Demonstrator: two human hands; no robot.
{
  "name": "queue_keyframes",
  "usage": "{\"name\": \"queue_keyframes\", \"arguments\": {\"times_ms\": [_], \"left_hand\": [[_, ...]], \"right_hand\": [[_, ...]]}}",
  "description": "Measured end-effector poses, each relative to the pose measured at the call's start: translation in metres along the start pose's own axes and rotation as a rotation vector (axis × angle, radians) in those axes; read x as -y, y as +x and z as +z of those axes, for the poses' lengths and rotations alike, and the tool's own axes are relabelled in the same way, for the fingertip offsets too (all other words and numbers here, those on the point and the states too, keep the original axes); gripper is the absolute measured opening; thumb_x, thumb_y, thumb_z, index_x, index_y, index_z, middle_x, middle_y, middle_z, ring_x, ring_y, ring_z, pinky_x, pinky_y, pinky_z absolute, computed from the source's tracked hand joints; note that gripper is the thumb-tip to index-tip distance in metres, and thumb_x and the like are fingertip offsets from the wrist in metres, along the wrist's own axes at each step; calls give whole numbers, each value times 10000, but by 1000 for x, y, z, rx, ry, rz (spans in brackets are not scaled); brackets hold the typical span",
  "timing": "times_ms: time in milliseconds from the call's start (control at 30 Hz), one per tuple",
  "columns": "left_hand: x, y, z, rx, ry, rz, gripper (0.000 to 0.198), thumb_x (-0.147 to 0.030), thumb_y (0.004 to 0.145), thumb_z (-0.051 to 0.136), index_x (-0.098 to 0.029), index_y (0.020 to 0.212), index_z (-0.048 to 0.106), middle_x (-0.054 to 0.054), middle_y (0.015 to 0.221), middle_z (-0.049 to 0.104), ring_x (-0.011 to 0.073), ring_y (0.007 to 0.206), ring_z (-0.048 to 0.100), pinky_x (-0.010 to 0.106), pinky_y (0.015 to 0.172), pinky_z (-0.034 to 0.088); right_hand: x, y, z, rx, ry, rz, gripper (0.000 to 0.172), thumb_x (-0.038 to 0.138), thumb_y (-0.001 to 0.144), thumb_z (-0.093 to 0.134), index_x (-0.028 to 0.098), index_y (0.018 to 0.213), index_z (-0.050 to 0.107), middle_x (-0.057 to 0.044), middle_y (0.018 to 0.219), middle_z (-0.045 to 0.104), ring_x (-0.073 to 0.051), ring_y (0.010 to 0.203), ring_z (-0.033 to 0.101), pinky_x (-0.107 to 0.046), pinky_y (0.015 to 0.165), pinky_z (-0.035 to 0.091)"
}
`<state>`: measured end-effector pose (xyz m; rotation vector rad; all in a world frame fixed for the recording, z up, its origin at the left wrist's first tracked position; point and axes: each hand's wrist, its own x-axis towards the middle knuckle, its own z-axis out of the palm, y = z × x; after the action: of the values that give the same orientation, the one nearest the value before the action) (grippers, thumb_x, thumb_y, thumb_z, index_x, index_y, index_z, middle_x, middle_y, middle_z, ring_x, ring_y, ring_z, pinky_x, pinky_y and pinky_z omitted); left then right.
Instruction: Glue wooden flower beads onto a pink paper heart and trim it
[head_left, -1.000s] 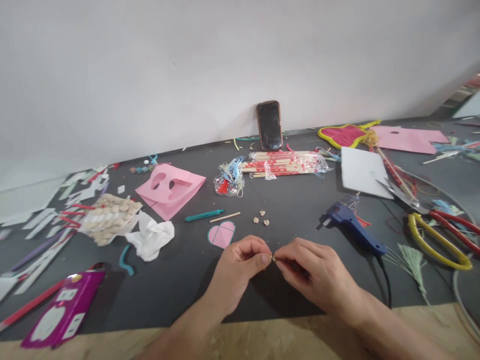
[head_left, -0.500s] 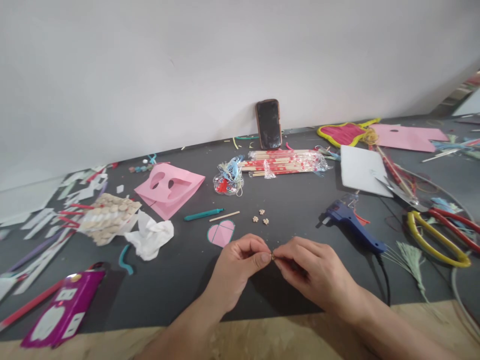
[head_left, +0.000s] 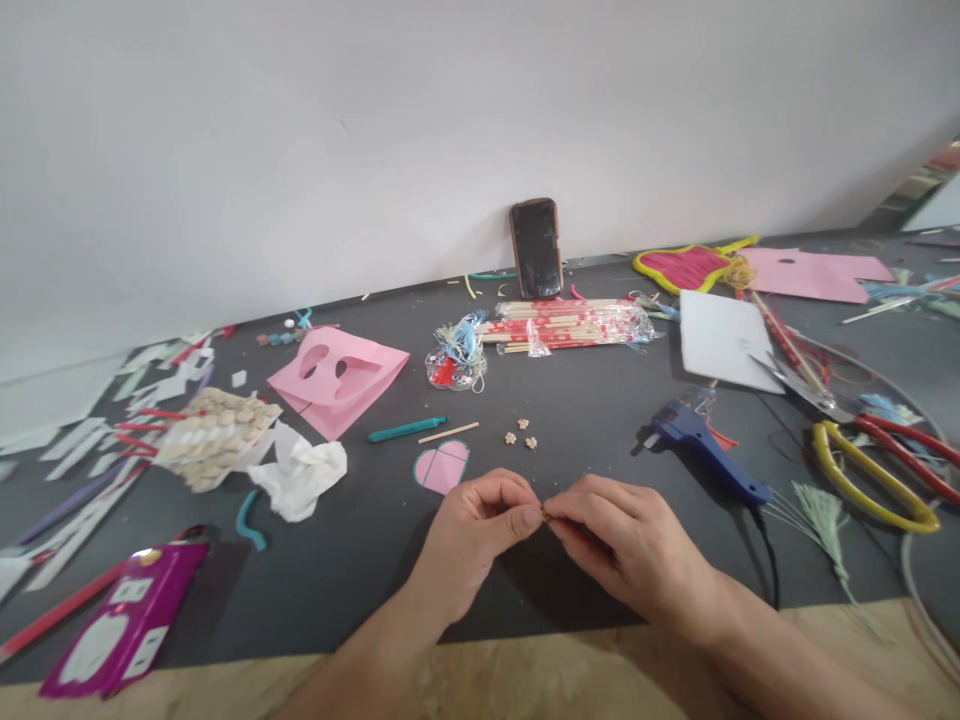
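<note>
Head cam: your L hand (head_left: 487,545) and R hand (head_left: 637,545) meet over the desk (head_left: 337,570), each grip pinched on a tiny piece (head_left: 544,512) betw. them, near small flower-shaped pieces (head_left: 531,443). Step's prob. fine two-handed fiddling; next move calls for steady, light fingertip pressure.

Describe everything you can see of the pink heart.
The pink heart is a small cutout, perhaps paper or card, edged in teal, with thin dark lines across its face. It appears flat on the dark table, its point roughly toward the person, just on the near side of the thin wooden stick. The left hand is close by its near edge; whether they touch is unclear.
</note>
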<state>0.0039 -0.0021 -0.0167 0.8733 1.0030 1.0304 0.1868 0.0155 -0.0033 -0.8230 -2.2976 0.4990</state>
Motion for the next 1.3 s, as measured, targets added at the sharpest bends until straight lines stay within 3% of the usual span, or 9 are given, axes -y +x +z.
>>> {"name": "queue_keyframes", "arguments": {"times_ms": [267, 600, 1300], "left_hand": [[3, 0, -3, 30, -5, -32, 142, -309, 700, 766, -185, 760, 734, 23, 850, 577, 124, 745, 498, 264, 719, 382], [-4, -1, -3, 90, 31, -68, 189, -318, 754, 708, -168, 640, 703, 24, 816, 555, 128, 729, 473, 272, 706, 364], [-1, 0, -4, 114, 40, -49, 193, -312, 783, 694, -159, 665, 708, 17, 815, 559, 130, 773, 485, 272, 741, 338]], "right_hand": [[0, 1, -2, -28, -9, -13, 123, 164, 913, 488, 202, 939, 603, -13, 768, 662, -104, 642, 605, -208, 582, 465], [-2, -1, -1, 17, -36, -14, 123, 173, 920, 492, 194, 961, 606, -26, 775, 653, -118, 656, 595, -229, 602, 457], [-1, 1, 0, -14, 69, 6, 121, 145, 898, 512, 188, 966, 602, -24, 756, 636, -112, 633, 575, -216, 577, 453]]}}
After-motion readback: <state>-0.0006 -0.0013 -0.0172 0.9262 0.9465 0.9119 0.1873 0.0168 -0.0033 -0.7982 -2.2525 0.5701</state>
